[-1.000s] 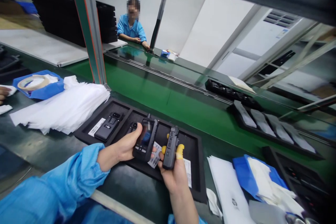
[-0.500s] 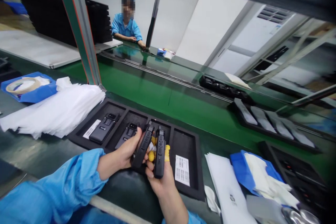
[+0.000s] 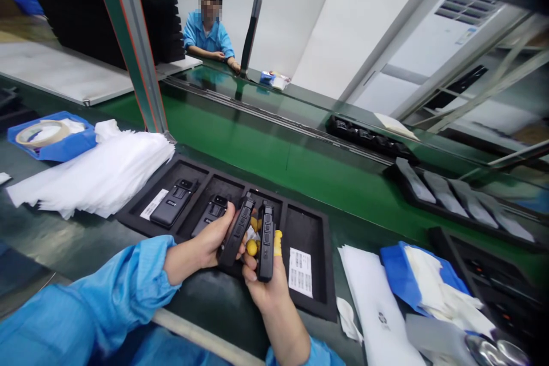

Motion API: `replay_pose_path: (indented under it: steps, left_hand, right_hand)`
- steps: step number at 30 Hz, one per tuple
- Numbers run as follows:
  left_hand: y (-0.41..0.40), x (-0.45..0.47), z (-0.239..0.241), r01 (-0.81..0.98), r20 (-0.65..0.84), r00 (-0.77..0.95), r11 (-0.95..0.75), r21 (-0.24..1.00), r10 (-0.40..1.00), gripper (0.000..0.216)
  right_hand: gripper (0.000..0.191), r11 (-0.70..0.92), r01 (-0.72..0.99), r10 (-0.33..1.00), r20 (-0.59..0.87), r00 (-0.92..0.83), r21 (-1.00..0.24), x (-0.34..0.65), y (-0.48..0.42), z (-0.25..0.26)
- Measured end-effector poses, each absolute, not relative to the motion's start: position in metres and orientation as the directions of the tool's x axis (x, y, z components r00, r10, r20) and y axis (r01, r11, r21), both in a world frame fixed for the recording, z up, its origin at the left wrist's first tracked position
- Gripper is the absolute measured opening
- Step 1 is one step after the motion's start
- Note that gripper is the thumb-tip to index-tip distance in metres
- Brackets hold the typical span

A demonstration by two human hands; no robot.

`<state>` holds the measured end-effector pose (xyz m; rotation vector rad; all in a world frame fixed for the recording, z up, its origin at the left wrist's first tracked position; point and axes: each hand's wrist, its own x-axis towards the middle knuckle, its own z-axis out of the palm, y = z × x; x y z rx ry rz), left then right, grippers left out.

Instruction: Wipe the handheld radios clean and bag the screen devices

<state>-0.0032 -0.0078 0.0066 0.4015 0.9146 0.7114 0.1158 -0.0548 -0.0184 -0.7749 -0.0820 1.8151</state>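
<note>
My left hand (image 3: 206,243) grips a small black handheld device (image 3: 237,230), turned edge-on. My right hand (image 3: 262,274), with yellow finger cots, grips a second black device (image 3: 266,241) held upright beside it. Both devices are side by side, close together, above a black foam tray (image 3: 315,263) with four slots. Two more black devices (image 3: 174,202) (image 3: 211,214) lie in the tray's left slots. White barcode labels lie in the leftmost slot (image 3: 153,204) and the rightmost slot (image 3: 300,272).
A pile of white bags (image 3: 98,171) lies left of the tray, a blue tray with a tape roll (image 3: 45,134) beyond it. White sheets and blue cloth (image 3: 412,286) lie at right. A green conveyor (image 3: 274,154) runs behind, carrying black trays (image 3: 454,200). A person in blue (image 3: 208,37) sits across.
The left-hand device has turned from screen-facing to edge-on. The two devices have come close together, side by side, lower over the tray. The label once held by my fingers is now hidden.
</note>
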Motion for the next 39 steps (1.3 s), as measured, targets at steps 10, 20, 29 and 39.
replay_pose_path:
  steps: [10, 20, 29, 39]
  left_hand:
    - [-0.008, -0.004, 0.006, -0.367, -0.578, 0.421, 0.714, 0.596, 0.699, 0.065]
    - [-0.009, -0.005, 0.002, -0.417, -0.573, 0.424, 0.713, 0.564, 0.701, 0.063]
    - [-0.009, -0.007, 0.003, -0.45, -0.551, 0.439, 0.704, 0.549, 0.71, 0.058]
    - [-0.009, -0.008, 0.003, -0.455, -0.556, 0.441, 0.709, 0.539, 0.705, 0.059]
  right_hand:
    - [0.055, -0.388, -0.816, 0.884, -0.425, -0.197, -0.428, 0.115, -0.055, -0.024]
    - [0.051, -0.379, -0.811, 0.892, -0.409, -0.193, -0.446, 0.117, -0.058, -0.025]
    - [0.047, -0.374, -0.803, 0.906, -0.368, -0.209, -0.464, 0.118, -0.059, -0.028]
    - [0.048, -0.403, -0.797, 0.89, -0.397, -0.225, -0.45, 0.116, -0.059, -0.024]
